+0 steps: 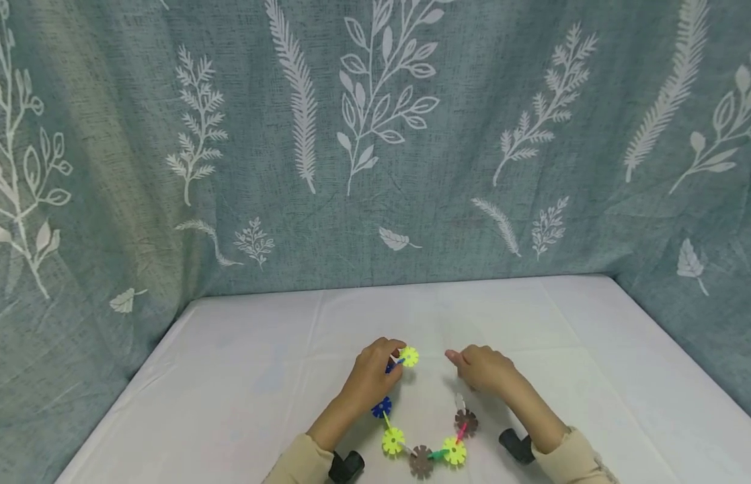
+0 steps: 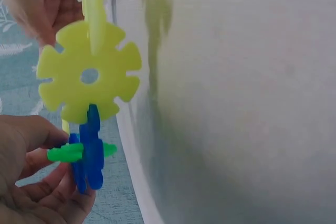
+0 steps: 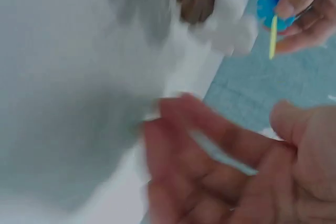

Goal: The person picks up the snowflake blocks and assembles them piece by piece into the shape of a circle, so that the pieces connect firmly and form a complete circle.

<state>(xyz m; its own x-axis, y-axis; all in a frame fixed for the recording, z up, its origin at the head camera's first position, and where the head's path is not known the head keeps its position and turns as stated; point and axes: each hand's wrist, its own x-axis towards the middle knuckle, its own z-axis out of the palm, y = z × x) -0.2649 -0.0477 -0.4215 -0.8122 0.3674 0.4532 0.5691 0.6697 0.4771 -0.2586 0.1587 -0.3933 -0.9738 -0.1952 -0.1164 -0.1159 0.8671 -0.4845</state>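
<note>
My left hand [image 1: 370, 368] grips one end of a curved chain of notched plastic discs, slotted into each other. A yellow disc [image 1: 409, 356] sticks out past its fingertips. Below that hand the chain runs from a blue disc [image 1: 382, 407] through a yellow disc [image 1: 392, 441] and a brown disc [image 1: 421, 462]. It then bends up to another brown disc [image 1: 466, 423] and a whitish disc [image 1: 460, 402]. In the left wrist view, thumb and fingers pinch a blue disc [image 2: 94, 156] crossed by a green disc [image 2: 65, 153]. Holding nothing, my right hand [image 1: 485, 368] has loosely bent fingers near the whitish end.
A white cloth covers the table [image 1: 248, 376]. Behind and at the sides hangs a blue-green curtain [image 1: 242, 134] with white leaf prints. Black devices are at the left wrist [image 1: 346, 466] and right wrist [image 1: 516, 445].
</note>
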